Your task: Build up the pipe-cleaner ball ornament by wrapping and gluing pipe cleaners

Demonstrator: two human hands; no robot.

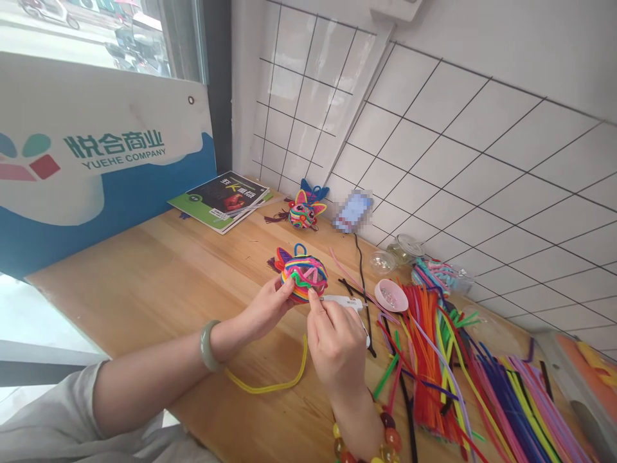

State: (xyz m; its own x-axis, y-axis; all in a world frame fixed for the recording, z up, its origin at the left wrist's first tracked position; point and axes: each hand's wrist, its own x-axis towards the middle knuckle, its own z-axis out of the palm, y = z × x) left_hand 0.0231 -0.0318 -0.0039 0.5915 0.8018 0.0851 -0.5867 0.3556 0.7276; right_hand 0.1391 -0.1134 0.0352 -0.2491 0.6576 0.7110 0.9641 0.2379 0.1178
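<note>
- Closest in: the left hand (264, 308), jade-looking bangle on the wrist, has its fingers closed on the near side of a rainbow pipe-cleaner ball (303, 275), keeping it just off the wooden table (159, 283) so the top faces the camera. Looks like a steadying grip.
- The right hand (335, 344), beaded bracelet on the wrist, is curled up with the index fingertip pressed against the lower edge of the ball. A white glue gun (343, 303) lies right behind that hand; can't really tell if the hand is holding it or it's just resting on the table.
- A loose yellow pipe cleaner (270, 382) curves across the table under both wrists, within easy reach.
- To the right, a big fanned-out pile of pipe cleaners (463, 379) in every colour, plus a small pink dish (391, 295) of beads and a clear jar (406, 249).
- Further back: a finished ball critter (303, 211) with ears, a phone (353, 211) propped against the wall, and a stack of books (222, 199).
- The room: white tiled wall (482, 141) with dark grout, a blue and white company sign (96, 154) in the window on the left.
</note>
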